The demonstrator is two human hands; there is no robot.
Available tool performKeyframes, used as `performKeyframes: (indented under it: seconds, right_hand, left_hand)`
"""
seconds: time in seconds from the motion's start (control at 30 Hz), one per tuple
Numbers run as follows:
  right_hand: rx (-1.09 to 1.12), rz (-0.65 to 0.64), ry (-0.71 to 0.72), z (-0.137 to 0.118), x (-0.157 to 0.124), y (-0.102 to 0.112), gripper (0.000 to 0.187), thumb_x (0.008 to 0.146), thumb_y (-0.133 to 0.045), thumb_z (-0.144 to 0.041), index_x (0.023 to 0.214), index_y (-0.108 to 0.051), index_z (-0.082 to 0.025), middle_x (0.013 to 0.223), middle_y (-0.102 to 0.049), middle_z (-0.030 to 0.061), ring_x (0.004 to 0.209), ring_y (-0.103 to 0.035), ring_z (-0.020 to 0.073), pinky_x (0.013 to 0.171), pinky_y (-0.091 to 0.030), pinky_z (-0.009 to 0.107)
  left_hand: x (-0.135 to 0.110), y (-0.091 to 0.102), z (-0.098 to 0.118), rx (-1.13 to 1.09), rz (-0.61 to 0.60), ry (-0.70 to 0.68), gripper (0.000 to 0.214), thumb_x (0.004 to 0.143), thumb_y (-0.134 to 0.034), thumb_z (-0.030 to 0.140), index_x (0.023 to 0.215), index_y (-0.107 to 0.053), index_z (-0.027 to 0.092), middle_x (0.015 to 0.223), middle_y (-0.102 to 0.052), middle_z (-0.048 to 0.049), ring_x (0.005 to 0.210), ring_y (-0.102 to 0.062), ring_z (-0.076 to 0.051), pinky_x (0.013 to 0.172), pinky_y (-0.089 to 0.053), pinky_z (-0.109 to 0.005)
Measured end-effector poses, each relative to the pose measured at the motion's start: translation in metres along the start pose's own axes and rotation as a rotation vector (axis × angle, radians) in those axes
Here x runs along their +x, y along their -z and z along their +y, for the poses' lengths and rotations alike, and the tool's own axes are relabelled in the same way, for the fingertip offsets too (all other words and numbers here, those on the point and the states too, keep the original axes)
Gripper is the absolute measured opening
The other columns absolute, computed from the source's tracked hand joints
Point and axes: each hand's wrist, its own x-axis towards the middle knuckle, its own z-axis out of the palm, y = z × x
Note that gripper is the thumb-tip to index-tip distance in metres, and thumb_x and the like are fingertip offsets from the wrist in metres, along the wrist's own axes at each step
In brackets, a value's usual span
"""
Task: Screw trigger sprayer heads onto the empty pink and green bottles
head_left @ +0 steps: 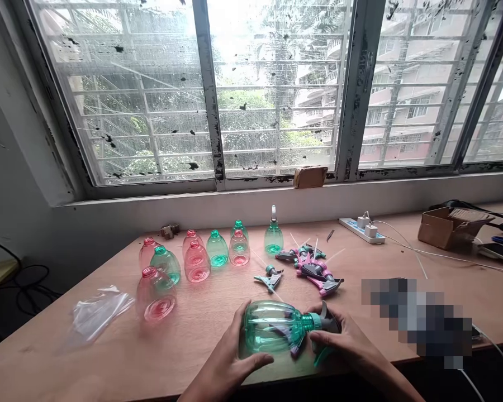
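A clear green spray bottle (272,326) lies on its side between my hands, above the near table edge. My left hand (237,354) wraps round its base, thumb along the near side. At the neck, my right hand (335,335) grips the grey and green spray head (324,322), which sits on the bottle's mouth; whether it is fully threaded I cannot tell. A pink and grey spray head shows behind and through the bottle. Beyond my hands lie a loose green spray head (270,278) and a pile of pink and grey spray heads (314,265).
Several open red bottles (198,262) and green bottles (217,248) stand at left and centre. One green bottle (274,239) has a spray head on. A plastic bag (100,312) lies left. At right are a power strip (362,230), cardboard box (450,229) and blurred-out area.
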Motion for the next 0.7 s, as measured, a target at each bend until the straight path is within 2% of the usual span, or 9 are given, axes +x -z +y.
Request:
performKeyframes:
  seconds: [0.13, 0.23, 0.3, 0.37, 0.43, 0.5, 0.57, 0.63, 0.7]
  right_hand:
    - [-0.056, -0.024, 0.003, -0.0021, 0.0001, 0.0006, 0.048, 0.064, -0.09, -0.047, 0.093, -0.063, -0.02, 0.08, -0.067, -0.0009, 0.072, -0.064, 0.019, 0.064, -0.051, 0.027]
    - [-0.126, -0.071, -0.012, -0.0056, -0.0008, 0.0, 0.05, 0.065, -0.088, -0.049, 0.096, -0.063, -0.019, 0.086, -0.07, 0.0014, 0.08, -0.068, 0.0232, 0.069, -0.053, 0.03]
    - [-0.145, -0.123, -0.003, -0.0073, -0.002, -0.0014, 0.047, 0.069, -0.085, -0.051, 0.095, -0.062, -0.019, 0.085, -0.074, 0.0036, 0.083, -0.071, 0.0267, 0.072, -0.054, 0.033]
    - [-0.127, -0.169, 0.016, -0.0079, -0.003, -0.0034, 0.042, 0.075, -0.082, -0.052, 0.091, -0.059, -0.02, 0.08, -0.078, 0.0053, 0.086, -0.073, 0.0299, 0.076, -0.054, 0.036]
    - [-0.105, -0.19, 0.029, -0.0077, -0.0035, -0.0052, 0.039, 0.077, -0.08, -0.051, 0.089, -0.056, -0.021, 0.076, -0.079, 0.006, 0.087, -0.074, 0.0317, 0.077, -0.053, 0.038]
    - [-0.098, -0.185, 0.034, -0.0072, -0.0036, -0.0061, 0.038, 0.079, -0.079, -0.051, 0.087, -0.056, -0.022, 0.075, -0.08, 0.0066, 0.085, -0.075, 0.0318, 0.074, -0.053, 0.037]
    - [-0.106, -0.159, 0.037, -0.007, -0.0035, -0.006, 0.037, 0.079, -0.079, -0.05, 0.086, -0.056, -0.021, 0.078, -0.081, 0.007, 0.082, -0.075, 0.0306, 0.07, -0.053, 0.035]
    - [-0.117, -0.136, 0.036, -0.0071, -0.0033, -0.0052, 0.038, 0.077, -0.08, -0.051, 0.085, -0.058, -0.021, 0.078, -0.08, 0.006, 0.079, -0.075, 0.0293, 0.067, -0.052, 0.033]
    - [-0.136, -0.122, 0.028, -0.0073, -0.0029, -0.0043, 0.039, 0.075, -0.082, -0.052, 0.085, -0.06, -0.021, 0.076, -0.079, 0.0044, 0.076, -0.074, 0.028, 0.065, -0.051, 0.032]
  left_hand:
    - [0.0025, -0.0007, -0.003, -0.056, 0.028, -0.064, 0.095, 0.076, -0.082, 0.025, 0.153, -0.026, 0.025, 0.157, -0.043, -0.012, 0.145, -0.041, -0.032, 0.122, -0.032, -0.045]
    - [0.0025, -0.0032, -0.0067, -0.068, 0.014, -0.124, 0.094, 0.079, -0.079, 0.02, 0.154, -0.022, 0.027, 0.159, -0.039, -0.0119, 0.142, -0.044, -0.031, 0.117, -0.04, -0.041]
    - [0.001, -0.004, -0.0067, -0.047, 0.004, -0.141, 0.095, 0.08, -0.077, 0.021, 0.155, -0.02, 0.028, 0.16, -0.036, -0.0115, 0.143, -0.043, -0.031, 0.117, -0.04, -0.042]
    - [-0.0012, -0.0038, -0.0049, -0.038, -0.013, -0.146, 0.101, 0.079, -0.08, 0.025, 0.156, -0.016, 0.03, 0.161, -0.034, -0.0112, 0.143, -0.042, -0.033, 0.118, -0.038, -0.044]
    - [-0.0031, -0.0029, -0.0031, -0.05, -0.032, -0.13, 0.103, 0.08, -0.081, 0.036, 0.157, -0.014, 0.031, 0.163, -0.033, -0.0111, 0.146, -0.038, -0.034, 0.12, -0.036, -0.046]
    - [-0.0038, -0.0019, -0.0029, -0.066, -0.011, -0.099, 0.095, 0.085, -0.073, 0.053, 0.157, -0.015, 0.03, 0.165, -0.029, -0.0115, 0.15, -0.031, -0.034, 0.121, -0.032, -0.049]
    - [-0.0035, -0.0011, -0.0038, -0.076, 0.03, -0.066, 0.085, 0.091, -0.057, 0.064, 0.157, -0.017, 0.028, 0.165, -0.03, -0.0124, 0.152, -0.028, -0.034, 0.123, -0.028, -0.051]
    - [-0.0029, -0.0005, -0.0038, -0.058, 0.051, -0.046, 0.079, 0.093, -0.051, 0.066, 0.156, -0.025, 0.026, 0.162, -0.037, -0.0125, 0.15, -0.033, -0.035, 0.123, -0.026, -0.052]
    - [-0.003, -0.0001, -0.002, -0.047, 0.026, -0.051, 0.075, 0.093, -0.056, 0.061, 0.153, -0.031, 0.027, 0.159, -0.043, -0.0109, 0.147, -0.038, -0.034, 0.122, -0.029, -0.05]
